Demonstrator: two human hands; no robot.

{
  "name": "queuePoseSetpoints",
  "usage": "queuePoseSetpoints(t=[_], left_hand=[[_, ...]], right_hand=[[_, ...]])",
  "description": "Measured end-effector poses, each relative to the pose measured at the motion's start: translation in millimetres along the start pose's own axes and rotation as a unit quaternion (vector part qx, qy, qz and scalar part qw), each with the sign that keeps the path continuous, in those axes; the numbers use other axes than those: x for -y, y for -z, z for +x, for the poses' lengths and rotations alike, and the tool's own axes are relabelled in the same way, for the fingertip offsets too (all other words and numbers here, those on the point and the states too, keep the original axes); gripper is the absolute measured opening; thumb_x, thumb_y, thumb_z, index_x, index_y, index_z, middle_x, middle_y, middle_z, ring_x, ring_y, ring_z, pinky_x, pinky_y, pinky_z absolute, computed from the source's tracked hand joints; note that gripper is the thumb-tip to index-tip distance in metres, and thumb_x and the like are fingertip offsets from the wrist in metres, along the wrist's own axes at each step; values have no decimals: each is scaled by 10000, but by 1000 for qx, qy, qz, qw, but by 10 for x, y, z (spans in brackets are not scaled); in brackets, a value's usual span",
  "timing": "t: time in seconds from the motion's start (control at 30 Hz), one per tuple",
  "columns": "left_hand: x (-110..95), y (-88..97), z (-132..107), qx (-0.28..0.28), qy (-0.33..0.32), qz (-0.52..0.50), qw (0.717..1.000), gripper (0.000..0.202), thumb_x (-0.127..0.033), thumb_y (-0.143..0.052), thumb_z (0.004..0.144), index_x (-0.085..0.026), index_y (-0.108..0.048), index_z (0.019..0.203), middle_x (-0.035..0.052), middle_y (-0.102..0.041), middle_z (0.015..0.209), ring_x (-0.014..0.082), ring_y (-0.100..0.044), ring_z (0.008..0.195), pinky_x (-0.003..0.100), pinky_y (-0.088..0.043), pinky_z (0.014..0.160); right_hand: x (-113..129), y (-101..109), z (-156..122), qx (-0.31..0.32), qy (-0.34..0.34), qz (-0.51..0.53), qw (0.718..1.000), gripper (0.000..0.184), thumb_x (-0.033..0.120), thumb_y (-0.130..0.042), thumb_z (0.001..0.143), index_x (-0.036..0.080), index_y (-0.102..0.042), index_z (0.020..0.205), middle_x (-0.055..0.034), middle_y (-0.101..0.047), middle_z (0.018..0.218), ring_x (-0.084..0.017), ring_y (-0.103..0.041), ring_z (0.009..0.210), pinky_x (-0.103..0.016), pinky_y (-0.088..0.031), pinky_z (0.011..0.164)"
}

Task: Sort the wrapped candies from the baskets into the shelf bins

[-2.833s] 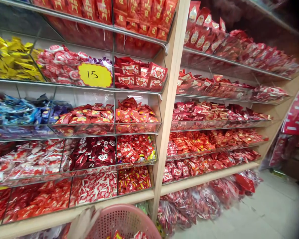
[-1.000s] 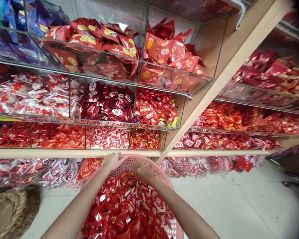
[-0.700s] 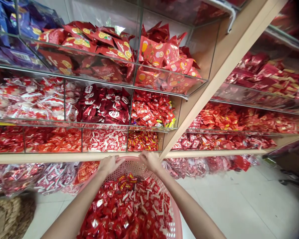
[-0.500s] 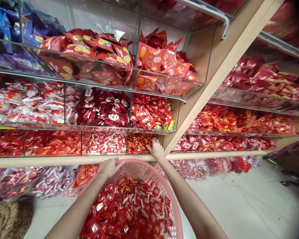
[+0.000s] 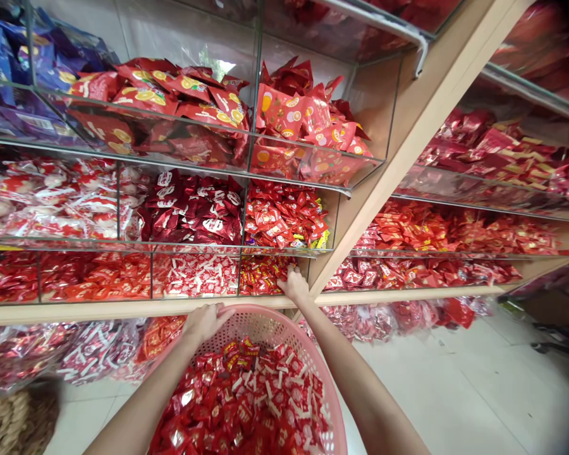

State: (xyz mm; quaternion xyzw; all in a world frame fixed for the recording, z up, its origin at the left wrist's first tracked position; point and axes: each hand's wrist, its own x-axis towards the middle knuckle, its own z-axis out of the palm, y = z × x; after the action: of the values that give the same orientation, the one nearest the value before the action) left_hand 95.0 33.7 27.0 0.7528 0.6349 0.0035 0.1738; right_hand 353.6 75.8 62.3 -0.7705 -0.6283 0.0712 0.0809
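Note:
A pink perforated plastic basket (image 5: 329, 385), heaped with small red-wrapped candies (image 5: 246, 398), is below me against the shelf front. My left hand (image 5: 203, 325) is closed on its far left rim, the thumb lying along the edge. Past the basket, my right hand (image 5: 294, 287) reaches into the lowest bin, at the right end of this shelf. Its thumb is apart from the fingers, at the small red-and-yellow wrapped candies (image 5: 258, 275). The fingertips are partly hidden, and no candy shows in that hand.
A wooden ledge (image 5: 99, 311) runs along the shelf bottom, and a wooden post (image 5: 360, 227) rises beside my right hand. Clear-walled bins above hold red orange-print packets (image 5: 289, 114) and dark red packets (image 5: 194, 208). Plastic bags of candy (image 5: 95, 351) lie under the ledge on the tiled floor (image 5: 455, 385).
The view has shifted slightly, so the shelves appear a little further left and lower. Both hands keep nearly the same places, the left on the rim and the right at the bin.

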Motion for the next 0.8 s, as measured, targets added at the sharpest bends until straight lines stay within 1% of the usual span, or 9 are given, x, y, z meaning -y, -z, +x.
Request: queuePoseSetpoints(t=[0.1,0.2,0.3,0.37,0.5,0.67,0.73,0.8], left_hand=[[1,2,-5,-6,-4,4,1000,766,-719,-211,777,-190,-564,1205,159,-689,1002,298,-637,933,362,-448,786],[2,11,-4,-7,-5,7,1000,765,-723,-202,775,-199,-574,1190,148,-695,991,294,-640,921,362,-453,777],[-7,29,-3,0,-1,4,1000,759,-729,-207,768,-208,-593,1163,143,-705,955,293,-646,899,362,-457,767],[-12,36,-4,2,1,1,1000,745,-726,-225,768,-212,-598,1156,140,-709,944,293,-647,898,359,-457,766],[0,24,-8,-17,-6,-4,1000,713,-694,-238,789,-198,-604,1147,150,-697,997,295,-639,936,359,-451,789],[31,1,9,-16,-1,-13,1000,724,-686,-232,794,-181,-599,1162,156,-686,1040,305,-631,966,373,-443,814],[24,9,6,-15,2,-11,1000,711,-676,-238,800,-182,-597,1165,157,-684,1046,301,-629,973,366,-441,819],[4,26,-8,-12,-3,-7,1000,694,-677,-239,799,-198,-606,1142,151,-694,1010,293,-638,946,355,-448,790]], right_hand=[[-25,-21,-1,-6,-1,-3,1000,513,333,-500,827,147,-348,1280,-162,-478,1225,-260,-601,978,-320,-441,752],[-42,-17,6,0,3,-5,1000,504,308,-505,830,167,-347,1287,-160,-453,1256,-256,-597,991,-317,-435,764],[-49,9,17,22,-3,-3,1000,465,304,-515,838,187,-372,1265,-152,-481,1217,-244,-592,1002,-312,-428,779],[-53,19,21,26,-3,0,1000,418,283,-503,849,188,-395,1242,-146,-506,1183,-237,-591,1002,-306,-427,774],[-73,-8,28,-3,16,16,1000,351,207,-482,846,184,-434,1193,-133,-528,1162,-230,-595,976,-293,-429,731],[-136,-30,29,-41,27,57,997,332,137,-455,833,187,-477,1160,-125,-544,1140,-217,-606,930,-279,-420,710],[-168,-15,-8,-68,39,82,994,341,120,-450,825,185,-487,1157,-124,-542,1137,-213,-600,930,-277,-418,722],[-193,-11,-64,-102,64,120,985,311,136,-447,830,178,-505,1132,-116,-546,1118,-208,-586,941,-277,-420,742]])
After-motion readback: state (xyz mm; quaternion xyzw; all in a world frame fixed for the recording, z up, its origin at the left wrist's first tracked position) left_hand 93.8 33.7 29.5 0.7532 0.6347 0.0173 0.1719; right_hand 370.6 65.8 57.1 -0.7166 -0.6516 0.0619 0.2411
